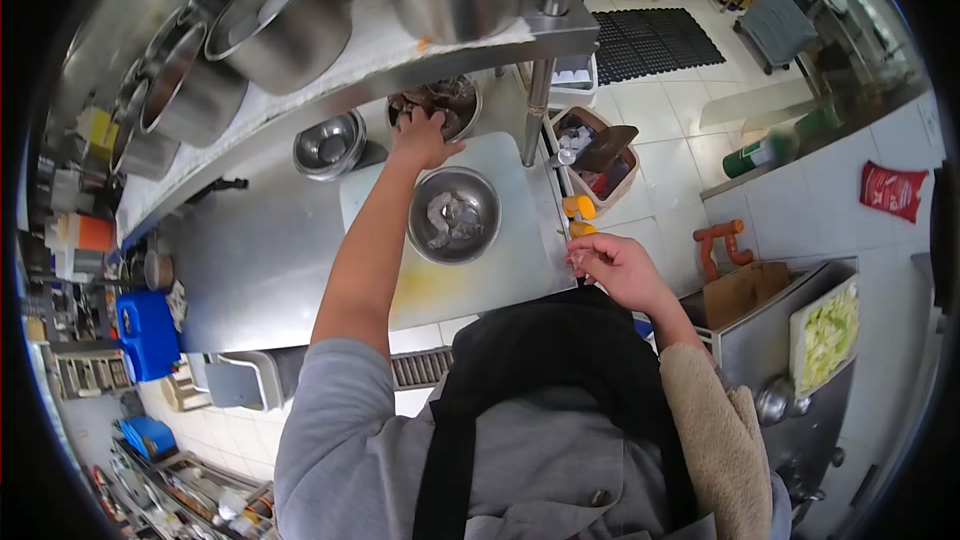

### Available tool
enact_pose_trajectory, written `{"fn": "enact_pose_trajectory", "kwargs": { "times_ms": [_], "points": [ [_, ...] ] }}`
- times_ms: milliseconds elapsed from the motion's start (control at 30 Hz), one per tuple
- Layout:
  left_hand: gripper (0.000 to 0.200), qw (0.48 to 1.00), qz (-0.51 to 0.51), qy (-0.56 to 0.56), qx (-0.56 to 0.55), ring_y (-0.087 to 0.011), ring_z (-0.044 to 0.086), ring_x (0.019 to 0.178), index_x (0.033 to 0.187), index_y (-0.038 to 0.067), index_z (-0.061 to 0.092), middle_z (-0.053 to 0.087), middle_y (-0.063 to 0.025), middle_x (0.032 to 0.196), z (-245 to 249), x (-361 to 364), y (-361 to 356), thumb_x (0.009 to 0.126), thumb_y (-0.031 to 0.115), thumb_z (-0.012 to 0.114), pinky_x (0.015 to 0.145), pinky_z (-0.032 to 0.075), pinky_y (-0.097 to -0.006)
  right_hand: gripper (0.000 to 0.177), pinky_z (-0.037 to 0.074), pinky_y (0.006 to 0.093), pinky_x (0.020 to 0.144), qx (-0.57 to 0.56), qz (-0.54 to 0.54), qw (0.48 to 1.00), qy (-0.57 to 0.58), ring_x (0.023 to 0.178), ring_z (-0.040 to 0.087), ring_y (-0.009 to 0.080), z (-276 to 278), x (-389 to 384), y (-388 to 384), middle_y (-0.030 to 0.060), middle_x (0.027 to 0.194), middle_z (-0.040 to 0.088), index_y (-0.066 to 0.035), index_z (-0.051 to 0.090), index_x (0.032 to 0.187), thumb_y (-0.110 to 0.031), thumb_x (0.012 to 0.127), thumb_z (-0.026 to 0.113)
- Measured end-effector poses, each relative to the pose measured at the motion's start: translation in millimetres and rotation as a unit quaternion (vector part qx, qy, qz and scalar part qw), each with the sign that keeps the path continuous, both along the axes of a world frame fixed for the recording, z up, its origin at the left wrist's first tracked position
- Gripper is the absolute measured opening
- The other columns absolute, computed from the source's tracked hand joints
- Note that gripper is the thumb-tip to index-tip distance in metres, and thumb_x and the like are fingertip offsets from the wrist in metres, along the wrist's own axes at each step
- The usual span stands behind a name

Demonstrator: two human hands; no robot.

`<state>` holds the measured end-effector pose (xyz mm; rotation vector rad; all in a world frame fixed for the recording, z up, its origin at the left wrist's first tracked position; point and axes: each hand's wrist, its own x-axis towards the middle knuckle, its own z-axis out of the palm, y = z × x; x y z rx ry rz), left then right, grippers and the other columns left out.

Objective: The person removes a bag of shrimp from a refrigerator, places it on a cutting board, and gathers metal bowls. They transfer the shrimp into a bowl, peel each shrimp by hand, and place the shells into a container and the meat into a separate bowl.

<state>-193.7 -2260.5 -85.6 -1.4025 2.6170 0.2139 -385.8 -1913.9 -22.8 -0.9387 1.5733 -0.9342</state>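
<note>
My left hand (422,140) reaches over the rim of a metal bowl of dark, unpeeled shrimp (455,105), its fingers spread on them; the fingertips are partly hidden. Nearer to me, a steel bowl (487,240) with several peeled grey shrimp (453,218) stands on a white cutting board (385,230) with a yellow stain. Off the board's right edge, my right hand (618,270) is closed with the fingers pinched. A small pinkish, translucent bit, which looks like shrimp shell (574,260), shows at its fingertips.
Empty nested steel bowls (330,143) sit left of the board. Above the counter (250,270) runs a shelf (340,90) with steel pots (285,30). A bin with waste (625,185) stands right of the counter, and a tray of chopped greens (828,335) lies farther right.
</note>
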Motion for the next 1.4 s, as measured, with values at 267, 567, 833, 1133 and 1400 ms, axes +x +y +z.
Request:
{"fn": "enact_pose_trajectory", "kwargs": {
  "times_ms": [267,567,833,1133,1400],
  "points": [
    [0.051,0.998,-0.022,0.044,-0.034,-0.038,0.064,0.119,0.125,0.01,0.063,0.067,-0.0169,0.123,-26.7,16.4,-7.5,0.096,0.052,0.064,0.101,0.042,-0.057,0.025,0.055,0.0278,0.074,-0.037,0.036,0.999,-0.017,0.081,0.068,0.0104,2.7,-6.2,-26.1,0.0051,0.09,0.072,0.001,0.071,0.116,-0.018,0.1,0.068],
    [0.037,0.929,0.101,0.355,-0.035,-0.0367,0.07,0.093,0.101,0.001,0.07,0.072,-0.0182,0.096,-18.1,25.1,38.8,0.103,0.037,0.059,0.083,0.051,-0.0484,0.029,0.057,0.0289,0.077,-0.012,0.098,0.99,-0.104,0.087,0.069,0.0124,-17.5,-14.2,-85.1,0.0055,0.107,0.074,0.001,0.068,0.123,-0.021,0.105,0.062],
    [0.024,0.891,0.055,0.441,0.098,-0.0268,0.066,0.082,0.108,0.001,0.071,0.068,-0.0147,0.091,59.1,-21.5,205.7,0.098,0.022,0.07,0.077,0.052,-0.0378,0.03,0.056,0.0293,0.083,-0.036,-0.126,0.924,-0.358,0.09,0.07,0.0153,-38.1,7.8,-117.5,0.0067,0.103,0.072,0.001,0.066,0.117,-0.027,0.104,0.065],
    [0.023,0.831,-0.018,0.479,0.282,-0.0331,0.07,0.089,0.113,0.0,0.067,0.071,-0.0151,0.093,83.3,-65.8,197.0,0.097,0.016,0.069,0.078,0.055,-0.0429,0.025,0.053,0.0328,0.068,-0.124,0.168,0.977,0.039,0.077,0.071,0.0146,15.2,-74.2,-66.7,0.0081,0.084,0.073,-0.003,0.072,0.108,-0.025,0.095,0.069],
    [0.027,0.955,-0.146,0.259,0.014,-0.0345,0.069,0.07,0.081,0.007,0.058,0.067,-0.0138,0.076,55.0,-179.4,189.5,0.097,0.026,0.066,0.064,0.054,-0.0467,0.02,0.048,0.0315,0.052,-0.005,0.019,1.0,-0.018,0.054,0.063,0.0159,-32.7,-150.1,-72.3,0.0099,0.074,0.073,0.001,0.076,0.091,-0.017,0.087,0.068]
  ]
}}
